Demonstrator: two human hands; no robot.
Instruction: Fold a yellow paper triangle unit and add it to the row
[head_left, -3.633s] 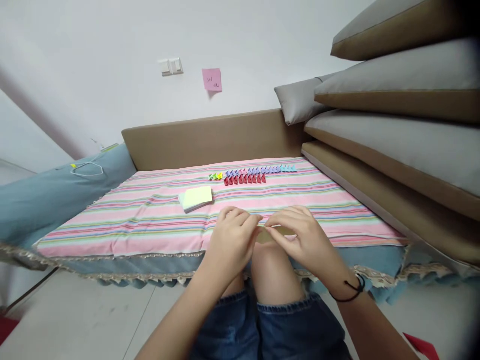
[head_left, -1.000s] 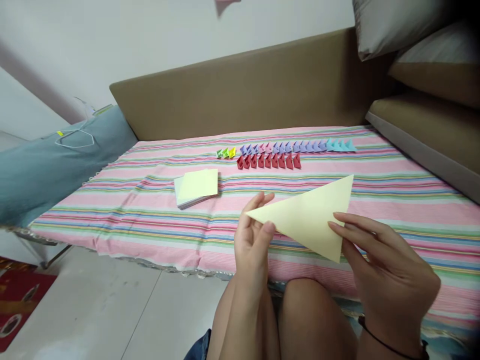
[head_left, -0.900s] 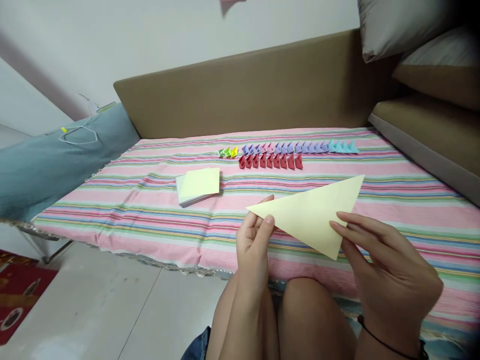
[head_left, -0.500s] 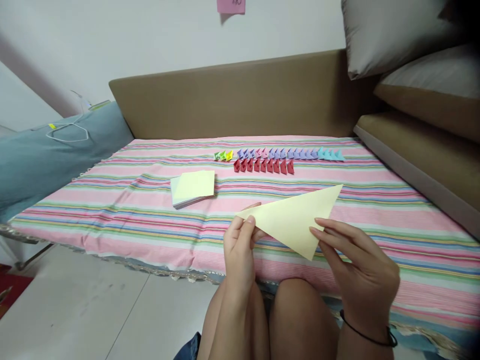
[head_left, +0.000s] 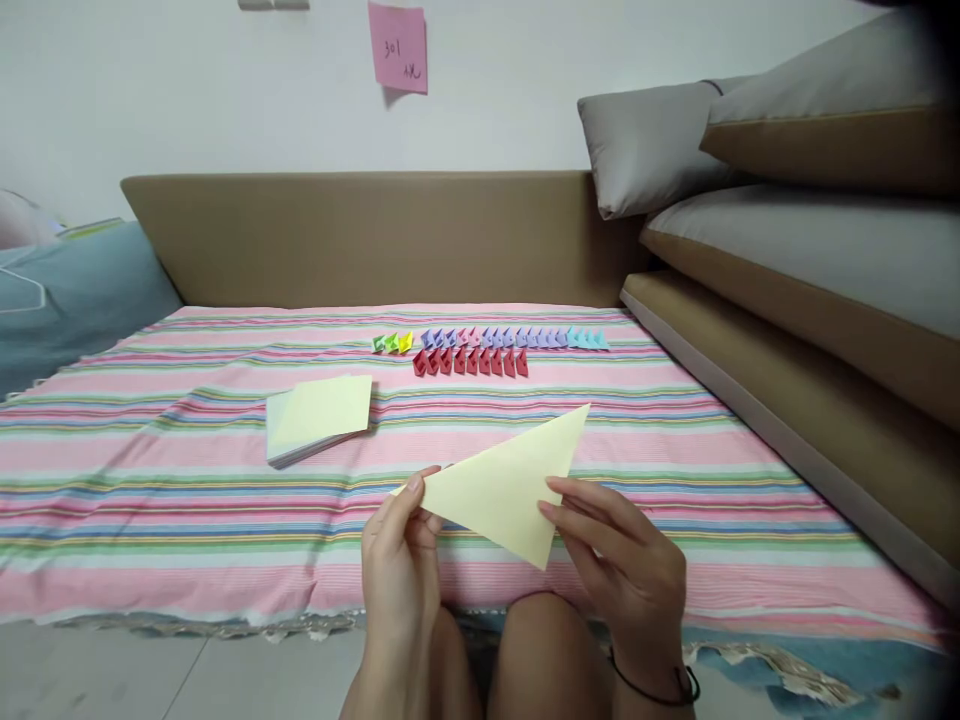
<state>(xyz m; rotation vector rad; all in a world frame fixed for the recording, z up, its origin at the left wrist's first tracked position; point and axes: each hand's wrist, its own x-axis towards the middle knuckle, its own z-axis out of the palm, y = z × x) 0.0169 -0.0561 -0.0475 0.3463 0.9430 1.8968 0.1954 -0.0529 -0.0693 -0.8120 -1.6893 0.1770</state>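
A pale yellow sheet of paper [head_left: 502, 490], folded into a triangle, is held up above the striped cloth. My left hand [head_left: 401, 545] pinches its left corner, thumb in front and fingers behind. My right hand [head_left: 622, 560], with a dark band at the wrist, grips the right edge; its fingers lie on the front and the thumb is hidden behind. Left of my hands lies a stack of paper squares [head_left: 322, 412], pale yellow on top. Farther back, a row of small red folded paper pieces [head_left: 472, 362] stands before a row of purple, pink and blue ones [head_left: 517, 338].
Green and yellow folded pieces [head_left: 392, 343] sit at the rows' left end. A striped cloth [head_left: 225, 540] covers the seat. Grey-brown cushions [head_left: 810, 240] pile up at right. Behind is a brown backrest [head_left: 360, 240], with a pink note [head_left: 398, 48] on the wall.
The view has turned right and levelled, so everything sits farther left and lower. Both hands keep their hold on the folded paper, which looks the same in shape.
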